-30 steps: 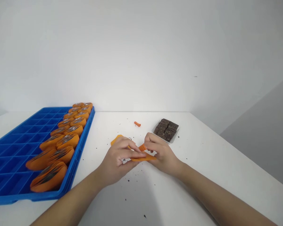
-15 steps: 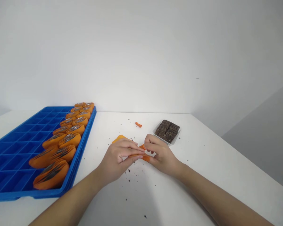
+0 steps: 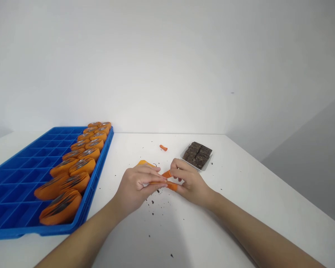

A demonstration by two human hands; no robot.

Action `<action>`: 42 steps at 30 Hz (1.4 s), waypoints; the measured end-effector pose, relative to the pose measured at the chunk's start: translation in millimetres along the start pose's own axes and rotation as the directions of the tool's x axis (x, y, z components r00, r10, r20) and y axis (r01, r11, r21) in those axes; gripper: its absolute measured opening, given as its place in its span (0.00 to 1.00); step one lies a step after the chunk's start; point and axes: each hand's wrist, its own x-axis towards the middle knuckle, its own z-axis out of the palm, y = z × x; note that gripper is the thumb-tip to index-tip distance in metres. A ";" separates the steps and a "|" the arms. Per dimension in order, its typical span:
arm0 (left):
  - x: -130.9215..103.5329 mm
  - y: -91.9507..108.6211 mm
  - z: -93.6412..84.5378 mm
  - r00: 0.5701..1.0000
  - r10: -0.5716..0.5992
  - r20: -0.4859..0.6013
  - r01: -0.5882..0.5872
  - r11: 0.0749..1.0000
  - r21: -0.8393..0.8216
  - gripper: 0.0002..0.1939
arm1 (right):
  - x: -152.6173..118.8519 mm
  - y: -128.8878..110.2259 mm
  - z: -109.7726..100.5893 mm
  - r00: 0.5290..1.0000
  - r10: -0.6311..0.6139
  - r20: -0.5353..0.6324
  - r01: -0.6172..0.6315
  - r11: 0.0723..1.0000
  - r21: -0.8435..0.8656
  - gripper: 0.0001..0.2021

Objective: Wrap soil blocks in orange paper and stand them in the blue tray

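Observation:
My left hand (image 3: 141,184) is closed, its fingers and thumb pinching a thin orange piece (image 3: 155,182) that lies mostly hidden between them. Close against it, my right hand (image 3: 188,182) has curled fingers and wears orange finger covers (image 3: 172,186) on the thumb and a fingertip. Whether the right fingers grip the piece too is hard to make out. A yellow-orange flat item (image 3: 145,162) shows partly behind my left hand. Beyond my right hand, a clear box (image 3: 209,163) holds stacked dark brown strips (image 3: 197,154).
On the left, a blue compartment tray (image 3: 99,163) holds several orange bundles (image 3: 82,166) with dark edges along its right side. A small orange finger cover (image 3: 163,147) lies on the white table (image 3: 136,238). Dark crumbs are scattered around the hands.
My left hand has shifted slightly left, drawing a little away from my right fingertips. More of the orange cover on the right fingertip shows.

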 end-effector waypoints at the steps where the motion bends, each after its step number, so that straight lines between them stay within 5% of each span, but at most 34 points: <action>1: -0.1 0.7 0.3 0.999 -0.039 -0.008 0.039 0.999 -0.018 0.05 | 0.6 -1.4 0.0 1.000 0.011 -0.003 -0.011 1.000 0.018 0.17; 5: 1.4 5.3 0.1 0.980 -0.194 -0.047 0.190 0.978 -0.086 0.02 | 3.0 -8.5 1.4 0.990 0.142 0.013 -0.143 0.976 0.164 0.21; 11: 3.2 9.3 1.0 0.925 -0.381 -0.004 0.377 0.916 -0.137 0.12 | 3.2 -7.4 5.0 0.950 0.308 0.045 -0.306 0.899 0.312 0.28; 15: 2.4 6.2 1.0 0.906 -0.424 -0.011 0.418 0.896 -0.147 0.14 | 5.0 -8.7 0.6 0.952 0.274 0.137 -0.302 0.909 0.288 0.22; 21: 2.0 0.4 -5.4 0.905 -0.410 0.116 0.416 0.909 -0.029 0.11 | 10.9 -11.6 -16.3 0.957 0.285 0.048 -0.288 0.924 0.252 0.18; 24: 2.3 -0.3 -6.4 0.901 -0.405 0.156 0.404 0.914 0.035 0.11 | 13.4 -7.3 -24.5 0.947 0.282 0.154 -0.315 0.912 0.264 0.22; 26: 3.5 1.6 -6.3 0.898 -0.430 0.092 0.433 0.901 -0.017 0.10 | 14.8 -5.1 -28.0 0.930 0.289 0.228 -0.349 0.890 0.294 0.24; 30: 6.3 8.8 -4.5 0.845 -0.506 -0.174 0.460 0.853 -0.247 0.29 | 14.8 -5.7 -25.3 0.902 0.283 0.326 -0.396 0.844 0.362 0.20; 33: 5.2 11.4 -0.8 0.824 -0.511 -0.245 0.420 0.841 -0.341 0.32 | 11.6 -7.6 -14.6 0.895 0.247 0.373 -0.396 0.826 0.402 0.21; 37: 1.3 9.9 2.8 0.839 -0.494 -0.230 0.387 0.838 -0.385 0.30 | 8.3 -7.8 -1.5 0.933 0.267 0.241 -0.349 0.832 0.432 0.22; 42: 0.5 14.5 3.6 0.959 -0.275 -0.066 0.258 0.945 -0.201 0.15 | 10.1 -9.3 0.8 0.930 0.313 0.191 -0.366 0.760 0.537 0.22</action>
